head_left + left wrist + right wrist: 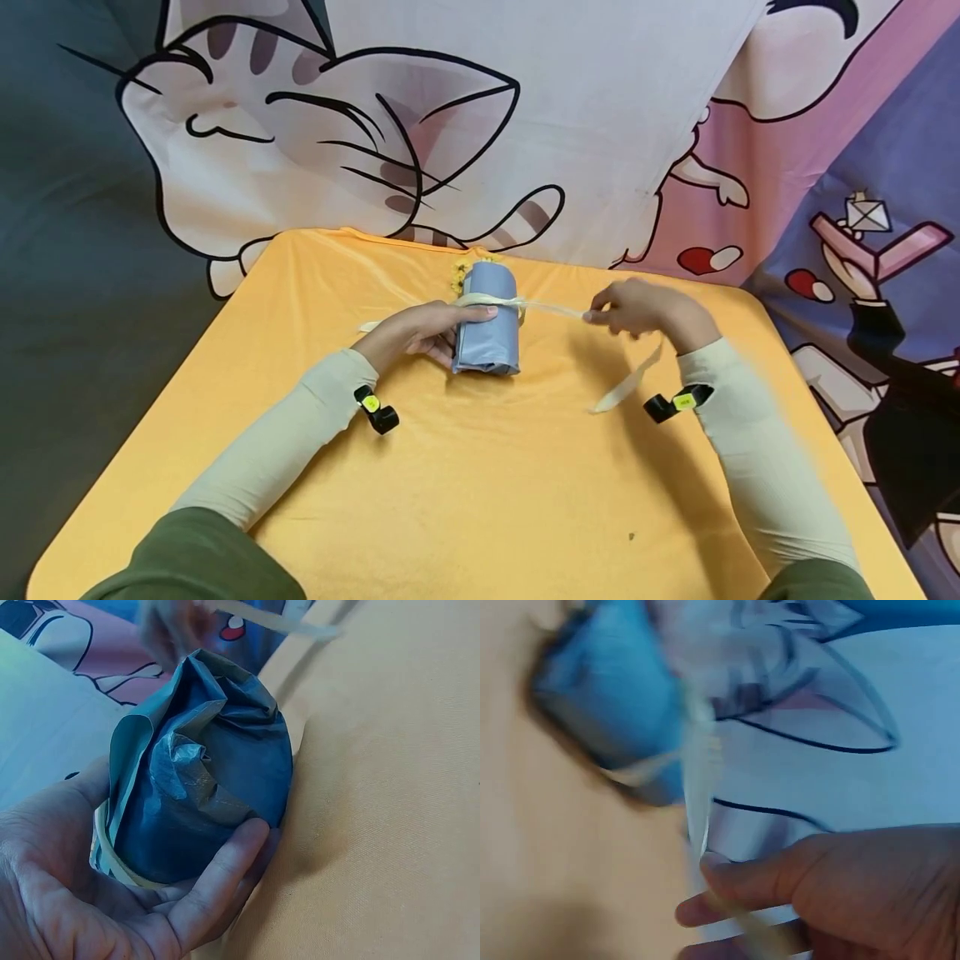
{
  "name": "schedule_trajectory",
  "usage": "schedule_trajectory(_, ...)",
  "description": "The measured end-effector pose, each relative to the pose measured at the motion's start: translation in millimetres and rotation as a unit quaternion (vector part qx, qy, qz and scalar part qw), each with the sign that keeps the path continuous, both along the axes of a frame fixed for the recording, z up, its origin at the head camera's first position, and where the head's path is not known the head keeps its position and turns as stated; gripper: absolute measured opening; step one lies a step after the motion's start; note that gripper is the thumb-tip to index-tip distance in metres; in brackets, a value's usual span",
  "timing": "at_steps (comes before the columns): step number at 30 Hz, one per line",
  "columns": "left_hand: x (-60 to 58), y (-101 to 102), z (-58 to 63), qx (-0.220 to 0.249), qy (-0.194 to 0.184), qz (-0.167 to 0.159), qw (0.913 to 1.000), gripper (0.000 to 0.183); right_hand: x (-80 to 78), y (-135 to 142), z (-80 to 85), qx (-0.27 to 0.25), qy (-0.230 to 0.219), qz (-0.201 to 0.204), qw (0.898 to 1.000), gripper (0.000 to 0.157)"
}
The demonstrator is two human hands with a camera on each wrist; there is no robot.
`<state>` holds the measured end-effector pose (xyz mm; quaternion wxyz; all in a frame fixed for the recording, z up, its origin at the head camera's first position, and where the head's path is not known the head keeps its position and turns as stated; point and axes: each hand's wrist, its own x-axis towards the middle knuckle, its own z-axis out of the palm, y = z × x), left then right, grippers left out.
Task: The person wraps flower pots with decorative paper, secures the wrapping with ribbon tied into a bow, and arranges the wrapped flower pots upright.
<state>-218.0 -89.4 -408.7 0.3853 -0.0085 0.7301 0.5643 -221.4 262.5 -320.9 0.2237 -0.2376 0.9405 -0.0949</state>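
Observation:
A bundle wrapped in grey-blue paper (pixel 487 329) lies on the yellow table (pixel 465 467), yellow flowers (pixel 459 275) showing at its far end. A cream ribbon (pixel 551 310) runs around the bundle and out to the right. My left hand (pixel 420 332) grips the bundle from the left, a finger pressing the ribbon on top; in the left wrist view its fingers (pixel 217 877) curl round the crumpled paper end (pixel 202 780). My right hand (pixel 637 307) pinches the ribbon (pixel 697 772) and holds it taut, the loose end (pixel 626 385) hanging down.
The table's rounded far edge (pixel 352 235) meets a hanging cartoon cat cloth (pixel 315 125). More cartoon fabric (pixel 862 217) drapes along the right side. Bare yellow cloth stretches between the bundle and me.

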Motion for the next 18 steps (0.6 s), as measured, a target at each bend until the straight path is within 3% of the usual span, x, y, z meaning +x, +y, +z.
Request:
schedule_trajectory(2, 0.0, 0.4, 0.2, 0.002, -0.001, -0.002, 1.0, 0.073, 1.2, -6.7, -22.1, -0.013, -0.037, -0.006, 0.999, 0.05)
schedule_trajectory(5, -0.1, 1.1, 0.5, 0.003, -0.002, -0.005, 1.0, 0.072, 5.7, -23.2, -53.4, -0.065, -0.01, -0.024, 0.998, 0.067)
schedule_trajectory(8, -0.3, 1.1, 1.0, 0.002, 0.004, -0.013, 0.9999, 0.071, 11.5, -45.8, -71.9, -0.146, 0.004, -0.069, 0.987, 0.086)
schedule_trajectory(12, -0.6, -0.6, 0.2, -0.004, 0.017, -0.025, 0.9995, 0.07, 16.3, -75.6, -84.3, -0.243, -0.019, -0.091, 0.966, 0.109)
schedule_trajectory(18, 0.7, -2.0, 1.5, -0.018, 0.041, -0.032, 0.9985, 0.068, 17.4, -94.2, -83.0, -0.275, -0.038, -0.125, 0.953, 0.116)
